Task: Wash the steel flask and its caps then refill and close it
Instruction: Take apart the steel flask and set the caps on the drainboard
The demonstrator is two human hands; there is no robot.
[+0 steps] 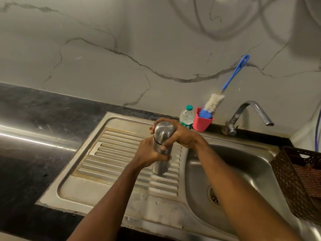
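Since the flask [160,165] stands upright on the drainboard [112,153], just left of the basin [243,167], with its cap [164,130] seated and a dark seam showing below it, the step in hand looks like turning the cap. Whether it is coming off for washing or going on after a refill cannot be told, though the dry-looking steel suggests the start.

To do it well, the body should be kept from spinning and the base held down on the ribs, which give an uneven footing. The twist should come from the upper hand alone, kept level so the thread does not bind. Smooth steel slips easily, so firm palm contact matters more than fingertip force.

The left hand [147,153] is wrapped round the middle of the body, fingers curled behind it, bracing it. The right hand [180,134] is clasped over the cap from the right, fingers curled across the far side of the dome and the thumb pressed on the near side close to the seam. Neither hand has any slack.

A brush [213,101] leans in a red cup [203,125] by the wall, with the tap [246,113] near it, not running.
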